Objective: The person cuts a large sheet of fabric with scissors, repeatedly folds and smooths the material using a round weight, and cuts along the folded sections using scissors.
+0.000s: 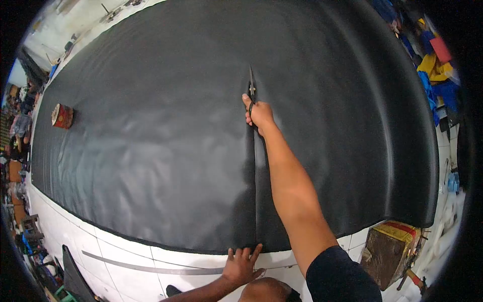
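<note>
Scissors [252, 86], tips twd 12 o'clock, nr ctr of blk sheet [151, 100], gripped in R hand [261, 114], arm [294, 189] outstretched from 5 o'clock; L hand [241, 268], fingers spread, at sheet's 6 o'clock edge

Right hand [260, 115] hides part of the scissors [252, 80] at the handles. Black sheet [176, 126] runs off top edge. Left forearm [204, 293], dark sleeve [342, 277], rounded shape [266, 290] cut by bottom edge; can't tell what the shape is. Far-left clutter [20, 121] blurred, too small. Red container's [62, 118] markings unreadable.
</note>
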Demonstrator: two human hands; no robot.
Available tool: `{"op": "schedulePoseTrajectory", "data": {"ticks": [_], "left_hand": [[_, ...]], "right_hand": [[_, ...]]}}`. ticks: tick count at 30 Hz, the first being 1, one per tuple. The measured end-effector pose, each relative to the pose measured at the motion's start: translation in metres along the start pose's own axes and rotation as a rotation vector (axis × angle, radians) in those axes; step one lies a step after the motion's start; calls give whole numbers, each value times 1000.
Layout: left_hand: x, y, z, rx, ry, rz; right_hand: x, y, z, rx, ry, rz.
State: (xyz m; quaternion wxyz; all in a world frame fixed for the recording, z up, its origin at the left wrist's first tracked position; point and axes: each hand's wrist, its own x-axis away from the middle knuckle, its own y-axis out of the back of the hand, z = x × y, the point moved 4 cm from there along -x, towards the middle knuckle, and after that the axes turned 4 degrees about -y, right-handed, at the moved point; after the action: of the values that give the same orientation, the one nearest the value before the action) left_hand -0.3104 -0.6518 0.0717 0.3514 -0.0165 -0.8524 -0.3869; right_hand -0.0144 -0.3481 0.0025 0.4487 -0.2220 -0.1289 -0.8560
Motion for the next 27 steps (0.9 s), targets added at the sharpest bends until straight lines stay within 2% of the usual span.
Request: {"op": "schedulePoseTrajectory", "data": {"ticks": [1,3,4,5,7,8,10,11,20,22,27], "left_hand": [[-11,26,3,198,85,132],[-50,88,33,359,171,-137],[-73,132,44,249,129,-443],[-107,157,69,281,79,-697],[-157,208,95,-129,69,-1131],[-173,211,105,-124,64,-1139],[-205,211,130,-74,137,-989],[-209,202,134,-108,134,-999],[-213,215,131,-73,187,-890],[-211,218,133,-64,209,-884],[-218,214,139,-43,206,-825]], "right_hand": [[0,1,0,-1,-22,3],[-3,3,-4,16,-18,-6],[-4,4,-3,32,-18,-16],[2,3,2,2,-14,0],[0,2,0,-11,-32,6],[-1,3,-2,-28,-62,9],[-1,4,0,-17,-74,21],[0,3,0,-34,-81,18],[1,8,5,-62,-99,32],[-1,5,4,-103,-176,125],[-7,6,5,-105,-184,102]]}}
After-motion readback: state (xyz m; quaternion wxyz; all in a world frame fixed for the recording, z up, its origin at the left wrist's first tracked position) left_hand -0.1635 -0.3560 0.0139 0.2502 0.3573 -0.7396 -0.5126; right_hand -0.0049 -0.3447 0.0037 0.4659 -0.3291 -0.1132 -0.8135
